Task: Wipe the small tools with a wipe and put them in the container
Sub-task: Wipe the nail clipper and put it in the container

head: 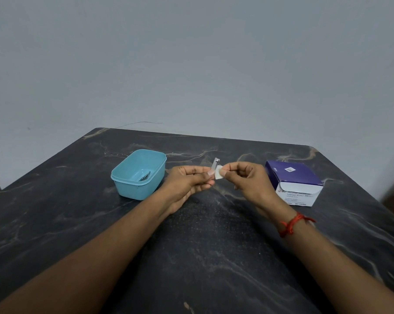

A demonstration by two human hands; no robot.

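Note:
Above the middle of the dark marble table [202, 245], my left hand [188, 180] pinches a small metal nail clipper [215, 163] that points up and away from me. My right hand [245, 177] pinches a small white wipe [218, 173] against the clipper's lower part. To the left stands a light blue plastic container [138, 174], open at the top, with a small metal tool [144, 177] lying on its bottom.
A purple and white box of alcohol swabs [295, 183] sits on the table at the right, its flap open. A red thread band [290, 224] circles my right wrist. A grey wall rises behind the table's far edge.

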